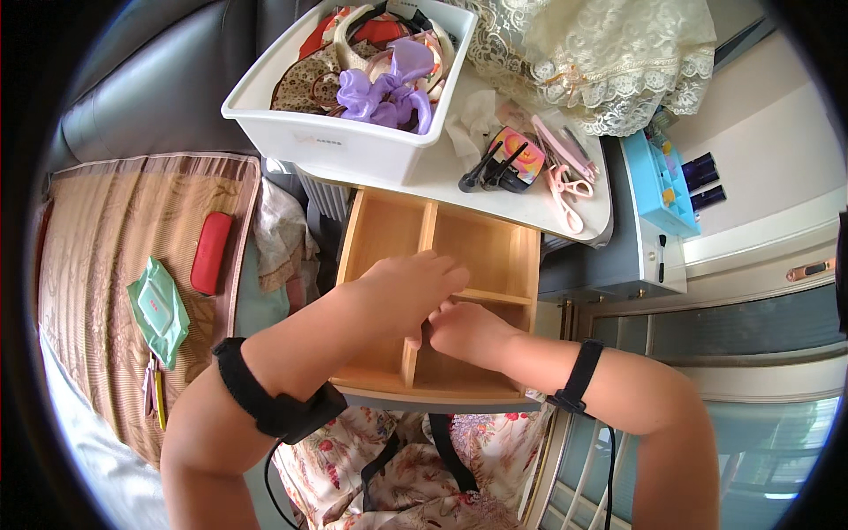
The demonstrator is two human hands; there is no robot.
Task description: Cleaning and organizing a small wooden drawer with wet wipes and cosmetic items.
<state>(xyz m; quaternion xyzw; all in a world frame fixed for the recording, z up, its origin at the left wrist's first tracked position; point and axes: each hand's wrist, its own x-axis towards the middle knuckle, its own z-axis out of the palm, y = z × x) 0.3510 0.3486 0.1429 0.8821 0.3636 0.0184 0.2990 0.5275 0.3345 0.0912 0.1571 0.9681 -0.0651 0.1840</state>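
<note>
Both my hands meet over a pulled-out wooden drawer (380,225) with several compartments. My left hand (415,287) is closed, its fingers bent and curled beside the right one, above the drawer's lengthwise divider (427,228). My right hand (468,334) is closed too, knuckles up, its fingertips pressed close to the left hand. Whatever lies between the fingers, if anything, is hidden by the hands. The compartment behind them (481,252) shows bare wood. Each forearm wears a black strap with a cable.
A white plastic bin (336,141) of headbands and a purple bow stands on the cabinet top. Hair clips (570,190) and a brush (519,159) lie beside it, under lace cloth (609,53). Left, a bed holds a red case (211,253) and a green wipes pack (159,309).
</note>
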